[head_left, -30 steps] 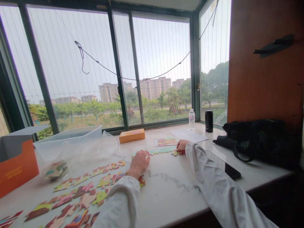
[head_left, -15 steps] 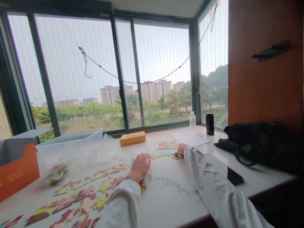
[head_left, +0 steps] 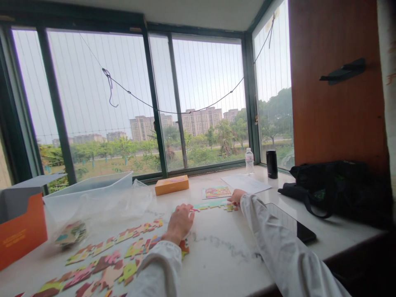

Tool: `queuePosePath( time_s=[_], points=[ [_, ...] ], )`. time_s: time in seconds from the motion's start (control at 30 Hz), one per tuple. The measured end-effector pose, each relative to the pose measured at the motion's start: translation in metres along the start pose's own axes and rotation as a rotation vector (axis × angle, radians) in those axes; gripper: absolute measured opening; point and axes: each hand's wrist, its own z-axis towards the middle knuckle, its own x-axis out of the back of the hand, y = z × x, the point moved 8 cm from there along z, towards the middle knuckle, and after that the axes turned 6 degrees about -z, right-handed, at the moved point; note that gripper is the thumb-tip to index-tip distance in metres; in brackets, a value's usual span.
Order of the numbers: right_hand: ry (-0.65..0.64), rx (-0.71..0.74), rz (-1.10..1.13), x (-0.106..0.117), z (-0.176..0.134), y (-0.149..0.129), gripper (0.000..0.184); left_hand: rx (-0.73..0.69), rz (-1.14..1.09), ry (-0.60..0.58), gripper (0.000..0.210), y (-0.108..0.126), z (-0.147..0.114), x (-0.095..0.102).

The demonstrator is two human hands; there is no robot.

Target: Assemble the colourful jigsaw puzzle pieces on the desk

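My left hand (head_left: pixel 179 223) rests over the left end of a joined strip of jigsaw pieces (head_left: pixel 212 203), its fingers curled. A small reddish puzzle piece (head_left: pixel 194 210) shows between its thumb and fingertips. At the strip's right end, my right hand (head_left: pixel 236 196) has its fingers bent down onto a yellow-green puzzle piece (head_left: pixel 230 208); its fingertips are partly hidden. Loose puzzle pieces (head_left: pixel 107 270) lie in several rows at the left, some partly behind my left forearm. Just behind the strip lies a colourful picture card (head_left: pixel 217 192).
An orange box (head_left: pixel 21 227), a clear plastic tub (head_left: pixel 89 185) and a bag with pieces (head_left: pixel 71 234) stand left. A yellow box (head_left: pixel 171 185), paper sheet (head_left: pixel 246 183), bottle (head_left: pixel 249 161) and black can (head_left: pixel 271 164) sit behind. Right are a tablet (head_left: pixel 291 222) and black bag (head_left: pixel 331 185).
The view has shifted slightly, so the scene sits a little lower and further left. Both hands stay at the strip's ends, with only slight finger movement.
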Motion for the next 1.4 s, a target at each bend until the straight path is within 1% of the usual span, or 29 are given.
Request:
queuePosePath(
  time_s=[0.1, 0.2, 0.27, 0.33, 0.43, 0.53, 0.6, 0.67, 0.73, 0.8, 0.87, 0.97, 1.03, 1.1, 1.2, 1.3, 1.37, 1.4],
  points=[
    [0.037, 0.016, 0.013, 0.006, 0.002, 0.003, 0.024, 0.013, 0.014, -0.006, 0.034, -0.002, 0.001, 0.001],
    [0.036, 0.022, -0.012, 0.005, 0.002, 0.003, 0.03, 0.002, 0.023, 0.001, 0.034, -0.002, 0.001, 0.001],
    [0.031, 0.024, -0.022, 0.004, 0.001, 0.003, 0.031, 0.002, 0.024, 0.005, 0.034, -0.002, 0.001, 0.002],
    [0.049, 0.038, -0.01, 0.007, 0.0, 0.001, 0.029, 0.008, 0.027, 0.002, 0.034, -0.003, 0.0, 0.002],
    [0.12, 0.063, 0.012, 0.017, -0.003, -0.003, 0.022, 0.008, 0.04, 0.011, 0.034, -0.003, 0.0, 0.006],
    [0.193, 0.1, 0.023, 0.024, -0.012, -0.017, 0.023, 0.041, 0.079, 0.02, 0.034, -0.009, 0.0, 0.014],
    [0.235, 0.163, 0.008, 0.022, -0.022, -0.038, 0.023, 0.108, 0.125, -0.002, 0.038, -0.019, -0.002, 0.021],
    [0.277, 0.276, -0.024, 0.014, -0.037, -0.067, 0.02, 0.204, 0.173, -0.04, 0.044, -0.034, -0.005, 0.027],
    [0.307, 0.422, -0.055, 0.001, -0.058, -0.101, 0.017, 0.298, 0.203, -0.065, 0.047, -0.049, -0.01, 0.035],
    [0.295, 0.566, -0.076, -0.017, -0.08, -0.131, 0.017, 0.364, 0.214, -0.067, 0.047, -0.062, -0.015, 0.042],
    [0.256, 0.691, -0.091, -0.034, -0.1, -0.155, 0.018, 0.406, 0.214, -0.063, 0.046, -0.072, -0.018, 0.048],
    [0.207, 0.82, -0.108, -0.053, -0.122, -0.173, 0.018, 0.447, 0.198, -0.06, 0.044, -0.082, -0.02, 0.052],
    [0.178, 0.848, -0.118, -0.06, -0.126, -0.175, 0.018, 0.46, 0.181, -0.06, 0.043, -0.086, -0.02, 0.054],
    [0.162, 0.842, -0.123, -0.062, -0.125, -0.172, 0.019, 0.442, 0.154, -0.075, 0.041, -0.086, -0.019, 0.053],
    [0.157, 0.833, -0.108, -0.06, -0.123, -0.167, 0.019, 0.353, 0.091, -0.165, 0.036, -0.076, -0.015, 0.049],
    [0.144, 0.851, -0.09, -0.06, -0.126, -0.168, 0.019, 0.261, 0.007, -0.361, 0.043, -0.066, -0.015, 0.04],
    [0.138, 0.866, -0.084, -0.06, -0.128, -0.17, 0.019, 0.235, -0.025, -0.478, 0.05, -0.066, -0.018, 0.039],
    [0.138, 0.873, -0.082, -0.06, -0.13, -0.171, 0.019, 0.236, -0.025, -0.509, 0.052, -0.07, -0.019, 0.042]
  ],
)
